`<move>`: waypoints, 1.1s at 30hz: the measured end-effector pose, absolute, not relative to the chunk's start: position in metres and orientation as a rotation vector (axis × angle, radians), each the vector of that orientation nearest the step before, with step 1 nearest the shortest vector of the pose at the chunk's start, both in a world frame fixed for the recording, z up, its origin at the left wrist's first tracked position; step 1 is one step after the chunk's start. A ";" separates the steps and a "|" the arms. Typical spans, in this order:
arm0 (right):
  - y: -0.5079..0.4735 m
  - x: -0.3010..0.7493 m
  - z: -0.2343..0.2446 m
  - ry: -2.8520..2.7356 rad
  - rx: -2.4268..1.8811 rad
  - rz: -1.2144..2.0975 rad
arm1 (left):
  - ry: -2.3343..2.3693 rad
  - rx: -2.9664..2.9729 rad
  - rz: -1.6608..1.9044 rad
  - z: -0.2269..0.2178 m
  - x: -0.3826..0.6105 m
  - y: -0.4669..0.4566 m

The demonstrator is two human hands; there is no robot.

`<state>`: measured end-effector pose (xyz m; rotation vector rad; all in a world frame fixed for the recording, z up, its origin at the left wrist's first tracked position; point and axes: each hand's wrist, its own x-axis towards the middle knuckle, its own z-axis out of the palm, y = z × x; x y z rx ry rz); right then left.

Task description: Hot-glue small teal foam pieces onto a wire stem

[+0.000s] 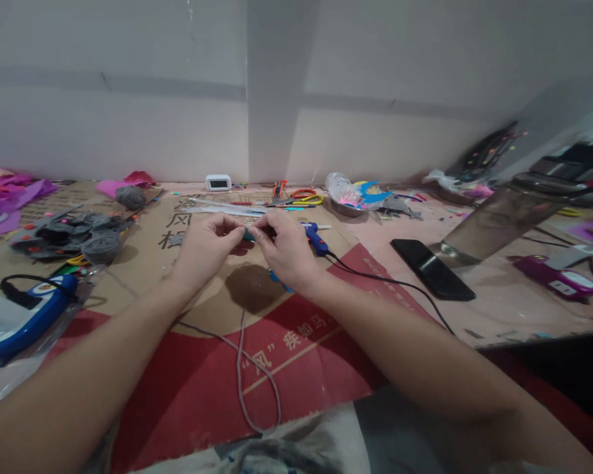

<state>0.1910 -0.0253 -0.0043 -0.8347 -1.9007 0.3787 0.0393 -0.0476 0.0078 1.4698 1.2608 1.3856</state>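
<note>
Left hand point(205, 243) and right hand point(287, 249) pinch a small teal piece point(248, 234) between fingertips; toward six o'clock, red-printed cardboard point(336, 378) reads “风” 疾如马 in pale characters.

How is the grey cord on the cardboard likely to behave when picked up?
The cord is probably floppy, since it lies in a loose loop on the cardboard. It looks thin, so likely light. It seems unlikely to roll, being sprawled in bends.

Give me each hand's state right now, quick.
Left hand: closed, thumb and finger pinching a small teal piece.
Right hand: closed, pinching the same piece from the other side.
</note>
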 end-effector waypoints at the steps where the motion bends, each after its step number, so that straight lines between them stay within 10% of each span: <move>1: -0.026 0.191 -0.004 -1.909 -0.837 0.364 | 1.266 1.469 1.390 0.008 0.040 -0.048; 33: -0.019 0.187 -0.010 -1.692 -0.922 0.844 | 1.160 1.316 1.432 0.004 0.041 -0.046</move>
